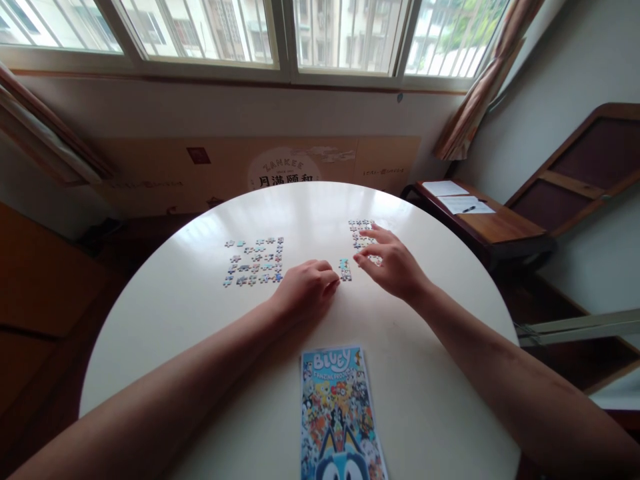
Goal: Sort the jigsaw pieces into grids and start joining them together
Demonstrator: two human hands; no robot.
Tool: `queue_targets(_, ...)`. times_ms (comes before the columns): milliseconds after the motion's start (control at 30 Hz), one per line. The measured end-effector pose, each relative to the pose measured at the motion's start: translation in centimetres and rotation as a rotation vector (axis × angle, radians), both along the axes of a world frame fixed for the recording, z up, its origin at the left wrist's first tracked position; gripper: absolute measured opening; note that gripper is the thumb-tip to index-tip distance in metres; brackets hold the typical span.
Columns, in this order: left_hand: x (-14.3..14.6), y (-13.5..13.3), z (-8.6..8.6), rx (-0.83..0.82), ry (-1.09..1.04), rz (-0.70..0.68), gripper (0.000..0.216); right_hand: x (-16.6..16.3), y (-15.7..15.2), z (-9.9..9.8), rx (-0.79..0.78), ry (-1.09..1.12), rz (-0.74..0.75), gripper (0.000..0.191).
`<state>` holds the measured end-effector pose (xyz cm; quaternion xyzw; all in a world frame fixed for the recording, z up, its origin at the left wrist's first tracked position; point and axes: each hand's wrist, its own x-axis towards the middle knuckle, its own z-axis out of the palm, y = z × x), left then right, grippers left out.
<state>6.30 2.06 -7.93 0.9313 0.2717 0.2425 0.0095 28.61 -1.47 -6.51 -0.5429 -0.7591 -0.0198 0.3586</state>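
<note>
My left hand (306, 288) rests on the round white table (200, 320) with its fingers curled under, just left of a small joined bit of puzzle (344, 269). My right hand (391, 264) hovers to the right of that bit, thumb and forefinger pinched close, other fingers stretched toward a strip of joined pieces (361, 232). I cannot make out anything between the pinched fingers. Several loose puzzle pieces (255, 261) lie spread in rows to the left of my left hand. A colourful Bluey picture card (339, 413) lies near the table's front edge.
A dark wooden side table (495, 230) with papers (457, 197) and a pen stands at the right. A cardboard panel (280, 167) leans on the wall under the windows. A wooden frame (590, 160) leans at far right.
</note>
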Motion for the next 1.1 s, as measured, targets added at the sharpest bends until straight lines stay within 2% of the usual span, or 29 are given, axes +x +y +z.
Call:
queue_targets(133,-0.09,0.08,0.13,0.031,0.029,0.017,0.035,-0.22,-0.19,0.50,0.085,0.081,0.061,0.032)
queue_targets(300,-0.30,0.14,0.28,0.052,0.046,0.002,0.045,-0.40,-0.29,0.75,0.024,0.096,0.090,0.035)
queue_targets(533,-0.32,0.23,0.21,0.082,0.059,-0.017,0.043,-0.30,-0.28,0.84,-0.065,0.180,0.041,0.043)
queue_targets(733,-0.38,0.17,0.43,0.071,0.094,-0.006,0.041,-0.35,-0.40,0.95,-0.075,0.250,0.009,0.052)
queue_targets(933,-0.41,0.05,0.70,0.048,0.120,-0.002,0.040,-0.21,-0.23,0.77,-0.078,0.195,0.005,0.052)
queue_targets(1100,-0.43,0.09,0.65,0.010,0.128,0.002,0.033,-0.18,-0.12,0.70,-0.147,0.155,0.019,0.049)
